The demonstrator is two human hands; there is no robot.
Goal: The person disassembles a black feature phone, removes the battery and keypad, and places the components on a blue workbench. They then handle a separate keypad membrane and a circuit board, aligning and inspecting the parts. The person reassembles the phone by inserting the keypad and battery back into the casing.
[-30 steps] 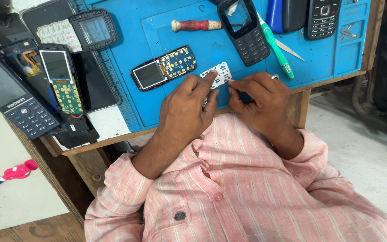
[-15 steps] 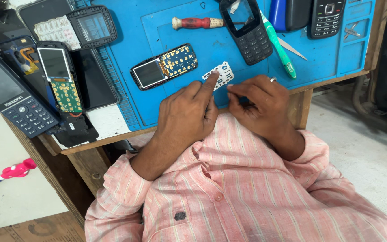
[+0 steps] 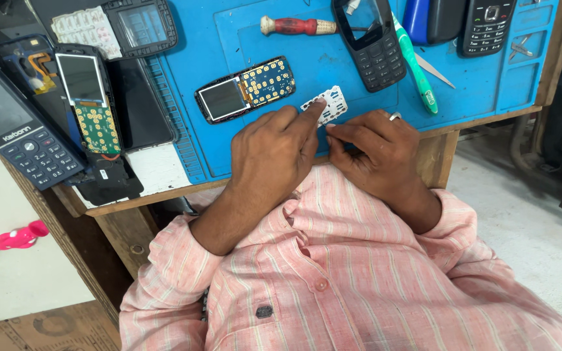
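near the middle of the frame, on the lower edge of a blue work mat (image 3: 196,156), lies a small white keypad membrane (image 3: 328,104), tilted and flat on the mat. the person's left hand (image 3: 274,153) rests on the mat with its forefinger stretched out, the tip pressing down on the near left part of the membrane; the other fingers are curled loosely and hold nothing. just to the right, the right hand (image 3: 378,153) has thumb and forefinger pinched together at the membrane's lower right edge; i cannot tell whether something thin sits in that pinch, since the fingers hide it. a ring shows on that hand.

left of the membrane, close by but apart, lies an opened phone board with screen and gold key contacts (image 3: 245,89). above, a dark keypad phone housing (image 3: 372,42) lies beside a green toothbrush (image 3: 414,65), and a red-handled screwdriver (image 3: 294,26) sits toward the top centre. at the upper right is a black keypad phone (image 3: 486,26). off the mat at the left of the frame lie a second bare board with screen (image 3: 89,101) and a dark keypad phone (image 3: 17,133). a pink striped shirt (image 3: 359,279) fills the bottom of the frame.
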